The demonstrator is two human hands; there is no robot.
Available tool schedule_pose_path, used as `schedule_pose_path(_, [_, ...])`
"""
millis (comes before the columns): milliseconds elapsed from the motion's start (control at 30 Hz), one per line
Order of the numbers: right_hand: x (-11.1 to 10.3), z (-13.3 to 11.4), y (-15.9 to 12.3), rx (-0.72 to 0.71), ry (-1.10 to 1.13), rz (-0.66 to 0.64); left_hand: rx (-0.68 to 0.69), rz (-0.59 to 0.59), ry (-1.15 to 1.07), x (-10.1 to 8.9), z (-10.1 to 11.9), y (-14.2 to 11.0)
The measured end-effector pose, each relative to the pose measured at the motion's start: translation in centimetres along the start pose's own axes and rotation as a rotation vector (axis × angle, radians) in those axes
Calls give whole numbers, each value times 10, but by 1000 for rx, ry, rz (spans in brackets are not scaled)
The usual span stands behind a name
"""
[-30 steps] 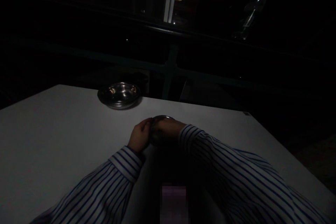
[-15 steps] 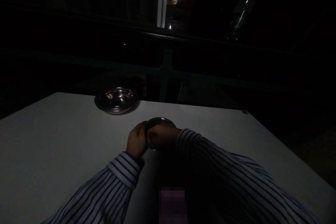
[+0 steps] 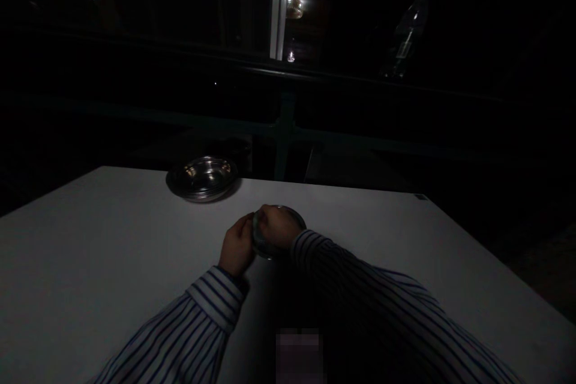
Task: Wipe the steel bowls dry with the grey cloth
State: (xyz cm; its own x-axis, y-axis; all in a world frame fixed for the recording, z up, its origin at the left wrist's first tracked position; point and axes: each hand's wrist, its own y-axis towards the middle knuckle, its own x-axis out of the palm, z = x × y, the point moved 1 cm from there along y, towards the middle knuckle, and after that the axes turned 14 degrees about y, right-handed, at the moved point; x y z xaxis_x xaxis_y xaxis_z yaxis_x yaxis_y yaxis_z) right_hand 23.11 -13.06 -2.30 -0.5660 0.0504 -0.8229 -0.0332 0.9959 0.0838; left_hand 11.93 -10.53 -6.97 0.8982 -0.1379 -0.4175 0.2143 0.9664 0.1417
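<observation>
A round metal bowl is held over the white table, with its inside facing me. My left hand is closed on the bowl's left rim, thumb on top. Fingers curled, my right hand is over the bowl's inside near its left wall and hides much of it. A dim greenish patch shows beside its fingertips, too dark to name. Farther back on the left, a stack of shiny metal bowls rests close to the table's far edge.
The white table ends at a far edge just behind the bowl stack. Beyond it, a clear plastic bottle with a white cap stands on a dark ledge. A pale window frame rises at the back. The surroundings are very dark.
My right hand has moved up across the bowl toward its upper left rim. The left hand keeps its hold. The whole view has shifted slightly, so the scene sits lower.
</observation>
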Motion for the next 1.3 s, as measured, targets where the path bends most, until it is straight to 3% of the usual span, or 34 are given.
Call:
schedule_pose_path(167, [0,-4,-3,-178,44,-254,-15,55,-1,1,-3,1])
schedule_pose_path(333, [6,-2,-3,-52,13,-92,-4,21,-13,1,-2,1])
schedule_pose_path(400, [7,-4,-3,-22,0,-96,-9,36,-9,0,-2,1])
schedule_pose_path(600, [-11,-4,-13,-136,-93,-491,-23,60,2,1,-3,0])
schedule_pose_path(667, [-15,-2,-14,-161,-140,-545,-25,46,-6,3,-3,1])
schedule_pose_path(833, [-5,-2,-7,-203,-208,-381,-13,16,-8,0,-3,3])
schedule_pose_path(1000, [-4,1,1,-138,-300,-238,-8,10,18,-3,4,0])
schedule_pose_path(1167, [-20,3,-1,-55,-378,-301,-29,27,19,-1,5,2])
schedule_pose_path(1300, [-23,3,-2,-144,-343,-478,-32,20,4,1,2,3])
